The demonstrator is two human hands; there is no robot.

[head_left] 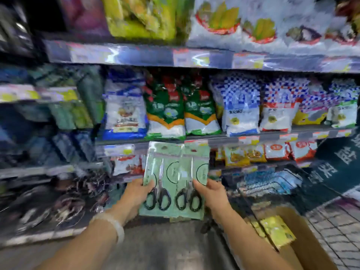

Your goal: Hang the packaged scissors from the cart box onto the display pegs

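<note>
Two packs of scissors on pale green cards are held upright side by side in front of the shelves, black handles at the bottom. My left hand (139, 190) grips the left pack (162, 178) by its left edge. My right hand (212, 191) grips the right pack (193, 178) by its right edge, thumb on the front. More green cards seem stacked behind them. The brown cardboard cart box (303, 236) sits at the lower right with yellow-green packets (276, 230) inside. The picture is blurred and I cannot make out the display pegs.
Shelves (194, 137) of bagged food goods fill the view ahead at several heights. Dark hanging goods (64, 203) crowd the lower left. A wire cart basket (272, 182) stands to the right, beside a dark floor sign and tiled floor (335, 227).
</note>
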